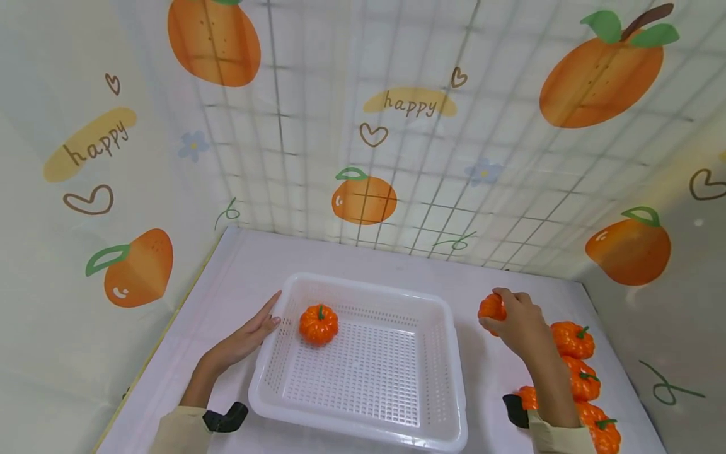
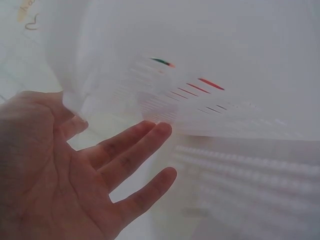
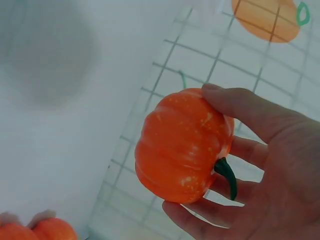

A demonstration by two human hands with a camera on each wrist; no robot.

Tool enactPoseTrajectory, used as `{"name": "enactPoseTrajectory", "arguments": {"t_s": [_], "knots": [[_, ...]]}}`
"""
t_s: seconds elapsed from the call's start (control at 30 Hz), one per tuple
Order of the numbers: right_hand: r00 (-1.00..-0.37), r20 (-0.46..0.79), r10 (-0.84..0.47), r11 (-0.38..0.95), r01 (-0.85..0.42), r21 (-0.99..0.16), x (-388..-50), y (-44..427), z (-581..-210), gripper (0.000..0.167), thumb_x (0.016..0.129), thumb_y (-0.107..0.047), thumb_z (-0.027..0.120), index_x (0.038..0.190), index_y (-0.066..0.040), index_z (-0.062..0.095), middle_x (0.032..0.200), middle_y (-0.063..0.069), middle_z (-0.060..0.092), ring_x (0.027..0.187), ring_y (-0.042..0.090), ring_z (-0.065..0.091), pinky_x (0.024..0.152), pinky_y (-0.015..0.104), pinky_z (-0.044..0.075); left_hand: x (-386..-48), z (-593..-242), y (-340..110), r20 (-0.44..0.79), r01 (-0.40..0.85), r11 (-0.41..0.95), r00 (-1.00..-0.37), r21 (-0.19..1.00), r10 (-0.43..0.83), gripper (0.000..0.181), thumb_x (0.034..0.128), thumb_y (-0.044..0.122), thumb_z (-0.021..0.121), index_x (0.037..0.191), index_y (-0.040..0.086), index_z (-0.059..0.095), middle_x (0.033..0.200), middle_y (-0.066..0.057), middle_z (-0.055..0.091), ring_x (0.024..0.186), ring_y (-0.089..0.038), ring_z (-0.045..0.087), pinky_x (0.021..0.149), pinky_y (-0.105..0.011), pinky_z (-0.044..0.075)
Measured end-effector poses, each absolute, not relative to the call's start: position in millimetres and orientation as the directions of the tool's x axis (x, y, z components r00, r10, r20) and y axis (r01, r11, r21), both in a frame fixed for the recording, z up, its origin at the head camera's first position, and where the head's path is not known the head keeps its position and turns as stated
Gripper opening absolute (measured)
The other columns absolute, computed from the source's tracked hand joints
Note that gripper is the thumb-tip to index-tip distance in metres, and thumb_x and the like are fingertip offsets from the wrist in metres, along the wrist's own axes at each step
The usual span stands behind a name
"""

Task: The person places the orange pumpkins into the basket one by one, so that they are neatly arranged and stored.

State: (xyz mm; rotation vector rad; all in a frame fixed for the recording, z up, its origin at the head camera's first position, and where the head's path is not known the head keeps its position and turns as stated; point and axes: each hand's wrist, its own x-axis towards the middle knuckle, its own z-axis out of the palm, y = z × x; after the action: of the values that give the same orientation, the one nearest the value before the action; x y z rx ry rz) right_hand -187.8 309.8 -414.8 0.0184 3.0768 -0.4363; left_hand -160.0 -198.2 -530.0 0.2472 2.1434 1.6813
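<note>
Left and right hands flank a basket, a pumpkin in the right

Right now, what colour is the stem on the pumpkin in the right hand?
Dark green; the stem shows best in the right wrist view.

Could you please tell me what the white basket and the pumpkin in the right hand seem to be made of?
The white basket looks like slightly glossy moulded plastic: it has regular perforations and a shiny rim. The pumpkin in the right hand seems artificial, perhaps plastic or coated foam: its smooth skin has a soft sheen.
</note>
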Motion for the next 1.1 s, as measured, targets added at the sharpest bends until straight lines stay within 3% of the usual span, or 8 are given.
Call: {"name": "enactPoseTrajectory", "arguments": {"t_s": [0.6,1.1], "knots": [[-0.982,0.082,-0.171,0.938,-0.187,-0.292,-189,246,-396,0.063,0.087,-0.019,0.077,0.141,-0.003,0.049,0.133,0.032,0.046,0.111,0.053,0.048,0.079,0.064,0.053,-160,-529,-197,-0.191,-0.091,0.263,-0.904,0.960,0.384,0.066,0.1065,0.043,0.042,0.160,0.037,0.003,0.167,-0.001,-0.001,0.151,-0.035,0.006,0.110,-0.070,0.006],[-0.928,0.107,-0.356,0.893,-0.372,-0.254,-193,178,-407,0.060,0.083,-0.020,0.081,0.137,-0.008,0.055,0.130,0.023,0.052,0.110,0.044,0.053,0.078,0.053,0.057,-159,-530,-197,-0.196,-0.098,0.262,-0.904,0.960,0.380,0.067,0.1062,0.043,0.042,0.160,0.038,0.003,0.167,0.000,0.000,0.150,-0.035,0.011,0.110,-0.070,0.009]]}}
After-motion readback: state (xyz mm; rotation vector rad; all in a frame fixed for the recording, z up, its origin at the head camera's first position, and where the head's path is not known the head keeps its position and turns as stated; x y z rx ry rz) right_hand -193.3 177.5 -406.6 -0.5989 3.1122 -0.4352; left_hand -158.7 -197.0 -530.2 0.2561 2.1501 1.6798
